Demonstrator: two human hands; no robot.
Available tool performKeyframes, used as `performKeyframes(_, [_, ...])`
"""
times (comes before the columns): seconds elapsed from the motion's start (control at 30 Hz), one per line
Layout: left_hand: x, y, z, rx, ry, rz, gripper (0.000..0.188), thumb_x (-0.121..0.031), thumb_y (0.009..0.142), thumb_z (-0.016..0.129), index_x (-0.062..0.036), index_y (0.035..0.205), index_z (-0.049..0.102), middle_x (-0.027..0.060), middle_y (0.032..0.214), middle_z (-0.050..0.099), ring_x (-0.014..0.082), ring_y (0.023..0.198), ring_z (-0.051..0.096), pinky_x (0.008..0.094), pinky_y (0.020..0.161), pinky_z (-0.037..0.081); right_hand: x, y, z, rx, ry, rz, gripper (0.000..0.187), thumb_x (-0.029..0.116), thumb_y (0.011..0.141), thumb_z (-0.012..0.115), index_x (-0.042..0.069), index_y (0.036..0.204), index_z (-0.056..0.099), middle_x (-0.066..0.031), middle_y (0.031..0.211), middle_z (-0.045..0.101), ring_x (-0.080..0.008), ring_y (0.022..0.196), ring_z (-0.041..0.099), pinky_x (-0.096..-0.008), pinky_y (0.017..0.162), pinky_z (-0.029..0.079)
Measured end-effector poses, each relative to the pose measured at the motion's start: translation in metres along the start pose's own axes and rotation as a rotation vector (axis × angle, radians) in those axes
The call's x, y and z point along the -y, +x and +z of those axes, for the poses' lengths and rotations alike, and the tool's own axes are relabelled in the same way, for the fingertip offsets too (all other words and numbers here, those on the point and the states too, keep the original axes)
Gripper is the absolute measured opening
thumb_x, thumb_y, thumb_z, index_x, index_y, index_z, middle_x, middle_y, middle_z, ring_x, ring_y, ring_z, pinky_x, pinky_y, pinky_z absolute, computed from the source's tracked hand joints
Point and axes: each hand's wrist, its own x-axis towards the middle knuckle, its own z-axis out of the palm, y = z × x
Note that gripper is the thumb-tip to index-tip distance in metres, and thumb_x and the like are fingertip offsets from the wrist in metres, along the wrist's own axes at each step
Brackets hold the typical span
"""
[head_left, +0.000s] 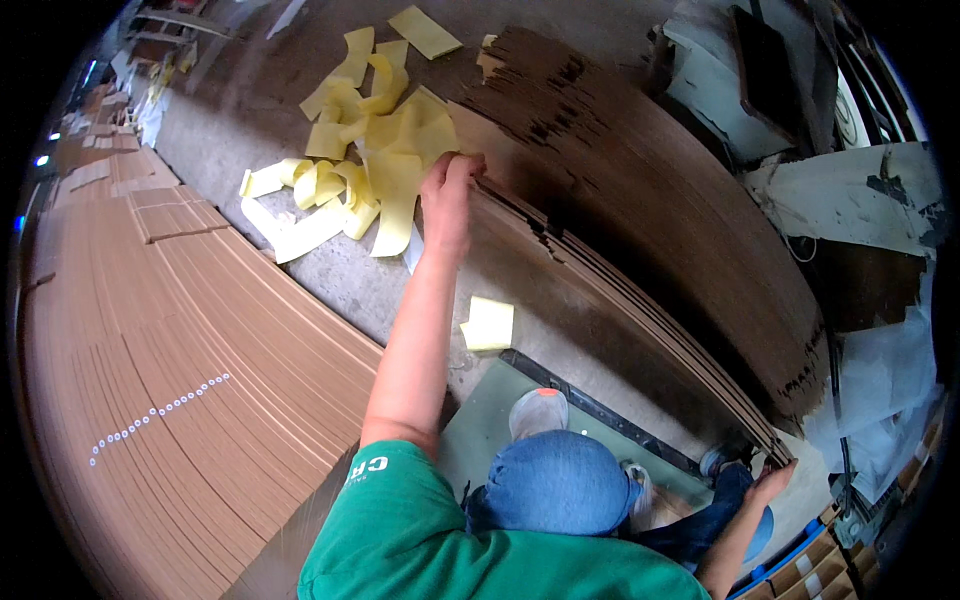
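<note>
A thin bundle of long brown cardboard sheets (622,285) stretches between my two hands, its edges facing up. At its far left end my left hand (452,195) is closed around the corner. Down at the near right end, my right hand (771,483) is closed on the other corner, close to my knee. Just beyond the bundle leans or lies a large brown cardboard stack (690,205) with ragged, notched ends; the gap between is in dark shadow.
Crumpled yellow paper strips (395,140) litter the floor beyond my left hand. A long cardboard stack (150,340) fills the left side. Below me is a green platform (480,415) with a black edge. Whitish plastic sheeting (880,390) hangs at the right.
</note>
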Motion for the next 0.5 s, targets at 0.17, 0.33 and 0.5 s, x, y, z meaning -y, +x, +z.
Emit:
performKeyframes(0.17, [-0.012, 0.004, 0.023, -0.056, 0.152, -0.027, 0.032, -0.028, 0.077, 0.068, 0.0012, 0.087, 0.061, 0.0023, 0.069, 0.055, 0.0090, 0.064, 0.047, 0.0222, 0.058, 0.037, -0.001, 0.007, -0.002, 0.086, 0.049, 0.015, 0.043, 0.037, 0.092, 0.036, 0.003, 0.116, 0.048, -0.0074, 0.106, 0.055, -0.0166, 0.090, 0.051, -0.0279, 0.079, 0.041])
performKeyframes(0.33, [-0.008, 0.008, 0.026, -0.040, 0.113, -0.020, 0.028, -0.025, 0.074, 0.070, 0.0003, 0.083, 0.063, 0.0018, 0.066, 0.055, 0.0081, 0.060, 0.046, 0.0209, 0.055, 0.036, 0.000, 0.012, -0.002, 0.125, 0.074, 0.013, 0.042, 0.034, 0.092, 0.036, 0.003, 0.118, 0.047, -0.0076, 0.110, 0.053, -0.0170, 0.096, 0.050, -0.0275, 0.081, 0.040])
performKeyframes(0.5, [-0.004, 0.008, 0.020, -0.026, 0.098, 0.041, 0.025, -0.021, 0.073, 0.069, 0.0004, 0.085, 0.064, 0.0012, 0.065, 0.056, 0.0078, 0.058, 0.047, 0.0206, 0.055, 0.037, 0.005, 0.001, 0.005, 0.056, 0.048, 0.003, 0.042, 0.034, 0.092, 0.036, 0.003, 0.120, 0.045, -0.0077, 0.112, 0.052, -0.0185, 0.097, 0.049, -0.0295, 0.082, 0.040])
